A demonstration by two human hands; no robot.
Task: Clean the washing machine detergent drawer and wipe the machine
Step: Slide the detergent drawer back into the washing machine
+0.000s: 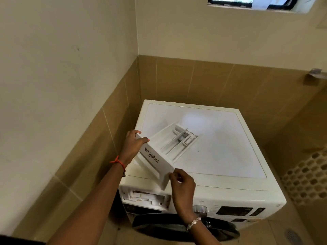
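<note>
Left of the machine (221,147) is a plain wall above tan tiles. The left hand (131,145) comes in over the machine's front-left corner with a red thread (118,162) on the wrist. Its fingers are curled over the left end of the drawer's face and grip it.

Below that, in the machine's front at its left end, the slot (146,197) gapes open, with white plastic ribs showing inside.

Now the drawer (177,144) itself. It's out of the machine and angled across the top near the front-left, face towards the camera and tilted up. The far end appears to rest on the lid. "Whirlpool" reads clearly in dark letters across the face. Inside, long white channels run away from the face, and a small grey part (182,137) sits at the far end of one. I can't make out anything more in them.

The right hand (183,188), with a beaded bracelet (193,222) on the wrist, pinches the right end of the face between thumb and fingertips, just above the machine's front edge.

Right of that wrist, on the front panel, are a silver dial (200,209) and a dark display (233,210), its text too small to read. The dark door (177,227) curves beneath. Beyond the machine's right side there is a metal fitting (314,73) on the tiled wall and a drain (292,236) in the floor.
</note>
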